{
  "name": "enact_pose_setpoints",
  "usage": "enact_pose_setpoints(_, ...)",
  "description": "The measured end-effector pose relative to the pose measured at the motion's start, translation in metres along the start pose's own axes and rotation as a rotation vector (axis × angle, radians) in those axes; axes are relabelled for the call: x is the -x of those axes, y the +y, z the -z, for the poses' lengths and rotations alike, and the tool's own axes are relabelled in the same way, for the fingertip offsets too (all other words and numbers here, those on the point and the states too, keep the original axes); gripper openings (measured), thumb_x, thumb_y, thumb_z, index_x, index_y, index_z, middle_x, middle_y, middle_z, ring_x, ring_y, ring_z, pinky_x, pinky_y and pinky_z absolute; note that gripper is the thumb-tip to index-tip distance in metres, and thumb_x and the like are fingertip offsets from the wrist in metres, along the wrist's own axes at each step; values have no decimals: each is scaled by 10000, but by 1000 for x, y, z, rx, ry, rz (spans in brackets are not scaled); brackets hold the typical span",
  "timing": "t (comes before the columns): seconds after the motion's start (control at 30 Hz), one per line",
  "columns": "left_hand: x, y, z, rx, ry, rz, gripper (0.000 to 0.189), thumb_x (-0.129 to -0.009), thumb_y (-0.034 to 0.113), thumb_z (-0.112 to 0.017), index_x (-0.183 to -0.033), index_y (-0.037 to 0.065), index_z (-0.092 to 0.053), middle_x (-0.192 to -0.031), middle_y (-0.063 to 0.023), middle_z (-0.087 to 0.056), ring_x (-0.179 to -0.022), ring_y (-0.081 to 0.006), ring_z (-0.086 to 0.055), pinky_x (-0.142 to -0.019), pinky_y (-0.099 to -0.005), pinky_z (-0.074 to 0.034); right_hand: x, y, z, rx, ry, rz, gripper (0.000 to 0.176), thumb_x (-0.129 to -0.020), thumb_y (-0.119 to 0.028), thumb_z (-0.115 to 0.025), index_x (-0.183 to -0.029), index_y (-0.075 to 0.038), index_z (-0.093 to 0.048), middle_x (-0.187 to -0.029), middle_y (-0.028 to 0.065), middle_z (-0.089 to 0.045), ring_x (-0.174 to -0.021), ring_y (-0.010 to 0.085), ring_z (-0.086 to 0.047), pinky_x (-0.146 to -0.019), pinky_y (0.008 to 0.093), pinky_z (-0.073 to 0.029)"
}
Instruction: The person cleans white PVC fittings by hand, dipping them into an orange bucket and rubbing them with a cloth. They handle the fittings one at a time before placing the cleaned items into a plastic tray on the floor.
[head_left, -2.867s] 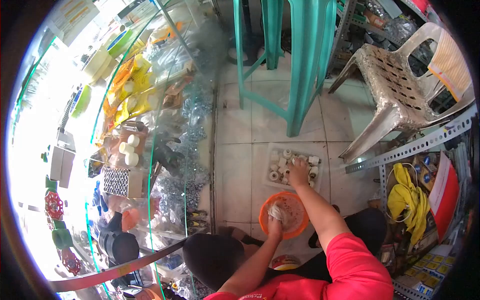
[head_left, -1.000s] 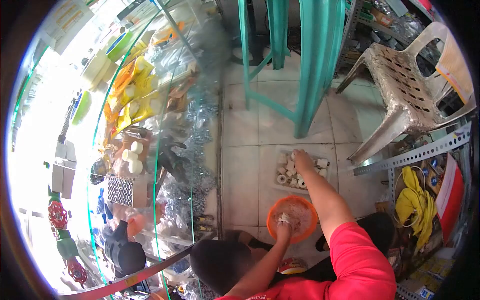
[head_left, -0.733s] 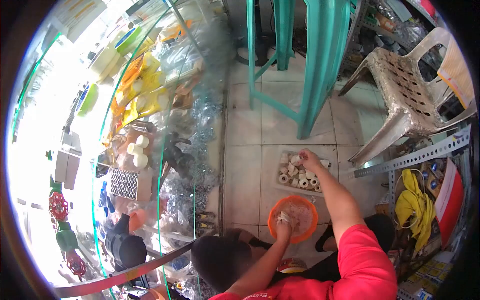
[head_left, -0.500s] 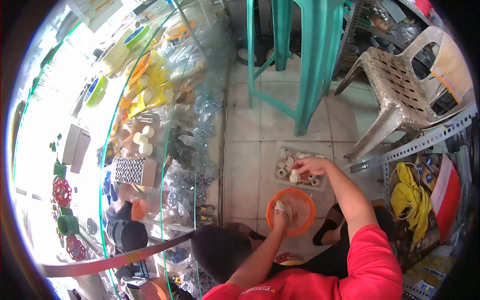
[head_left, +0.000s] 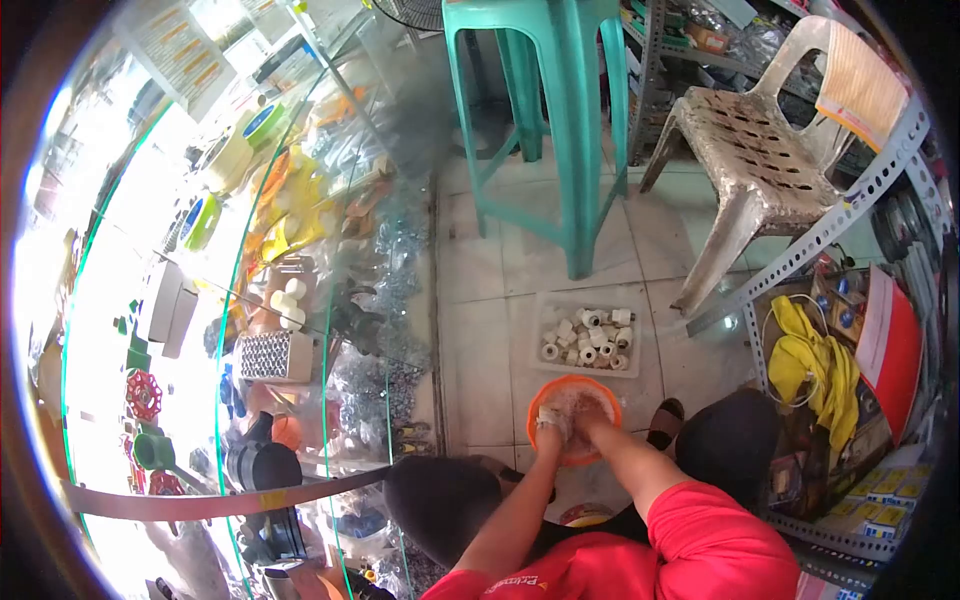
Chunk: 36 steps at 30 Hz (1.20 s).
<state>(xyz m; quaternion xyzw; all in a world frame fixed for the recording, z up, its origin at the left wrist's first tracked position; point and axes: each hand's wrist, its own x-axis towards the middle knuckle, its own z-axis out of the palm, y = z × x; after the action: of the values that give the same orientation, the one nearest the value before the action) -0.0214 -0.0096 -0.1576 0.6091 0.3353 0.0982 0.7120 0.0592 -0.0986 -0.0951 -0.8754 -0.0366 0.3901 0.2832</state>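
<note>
An orange basin [head_left: 616, 388] of cloudy water stands on the tiled floor between my knees. My left hand [head_left: 549, 436] is inside its left part, closed round a wet whitish cloth [head_left: 553, 414]. Beside it, my right hand [head_left: 593, 414] reaches down into the water; its fingers are hidden, so whether they hold anything does not show. Just beyond the basin, a clear plastic tub [head_left: 585, 371] holds several white pipe fittings [head_left: 588, 348], some with dark openings.
A tall green plastic stool [head_left: 578, 200] stands ahead, with a worn plastic chair [head_left: 755, 150] to its right. Glass display shelves [head_left: 322, 400] line the left. At right, a perforated metal rail [head_left: 840, 225] borders shelves with a yellow cloth [head_left: 815, 360].
My right hand has left the tub of fittings and gone down into the basin beside my left hand. The camera view has shifted slightly.
</note>
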Motion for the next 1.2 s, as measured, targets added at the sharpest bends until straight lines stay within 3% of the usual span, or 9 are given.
enact_pose_setpoints(0.13,-18,-67,16,319,-79,78,194,-749,129,-444,-806,41,-608,-793,-127,-584,-790,-250,-551,-778,-374,-398,21,-11,20,203,-107,110,456,-859,-258,-284,-1276,-73,-305,-1339,104,-258,-1242,226,-224,-1026,304,-172)
enact_pose_setpoints(0.3,-18,-70,18,231,-80,-34,189,-732,137,-459,-790,44,-613,-791,-122,-586,-799,-250,-545,-756,-359,-400,10,5,11,268,-177,222,439,-859,-240,-319,-1269,-80,-322,-1325,121,-278,-1231,220,-250,-1016,306,-193)
enact_pose_setpoints(0.43,10,35,-2,59,-43,84,220,-778,184,-438,-898,46,-560,-884,-119,-558,-844,-244,-533,-771,-365,-404,-79,67,-31,-204,-155,198,409,-799,-218,-464,-1169,-45,-434,-1135,115,-504,-1050,256,-475,-901,332,-356)
enact_pose_setpoints(0.53,34,113,-14,37,-78,194,258,-812,219,-422,-979,48,-520,-955,-116,-538,-879,-240,-524,-783,-370,-407,27,-26,56,-105,12,296,388,-743,-216,-540,-1094,-59,-487,-1061,111,-548,-982,260,-519,-851,336,-393)
enact_pose_setpoints(0.6,50,154,-19,94,-131,269,289,-834,242,-412,-1033,49,-493,-1001,-114,-524,-902,-238,-518,-791,-373,-409,31,-38,56,-38,-33,322,378,-724,-220,-555,-1069,-72,-502,-1062,116,-542,-992,265,-509,-852,335,-390)
enact_pose_setpoints(0.83,48,163,-10,533,-435,461,373,-877,383,-351,-1082,96,-473,-1052,-81,-508,-937,-248,-510,-815,-388,-430,69,-51,71,68,92,724,397,-732,-247,-557,-1076,-65,-478,-1067,152,-519,-1018,284,-476,-846,329,-378)
enact_pose_setpoints(0.97,68,207,-13,595,-435,543,402,-876,401,-345,-1109,90,-450,-1069,-76,-505,-948,-242,-515,-804,-392,-444,101,-64,95,32,99,566,440,-744,-275,-540,-1071,5,-447,-1005,201,-540,-953,301,-519,-807,353,-396)
enact_pose_setpoints(1.07,68,205,-12,510,-526,409,434,-877,410,-332,-1138,75,-423,-1089,-79,-495,-967,-243,-509,-817,-395,-435,113,-70,101,-17,101,439,415,-767,-282,-520,-1063,0,-448,-991,184,-549,-932,295,-530,-794,346,-402)
enact_pose_setpoints(1.2,49,178,-1,7,-470,273,413,-884,371,-332,-1139,58,-417,-1087,-69,-490,-977,-222,-504,-833,-372,-425,99,-61,104,-267,-65,418,362,-792,-261,-502,-1042,-4,-454,-971,150,-557,-914,262,-537,-772,336,-408)
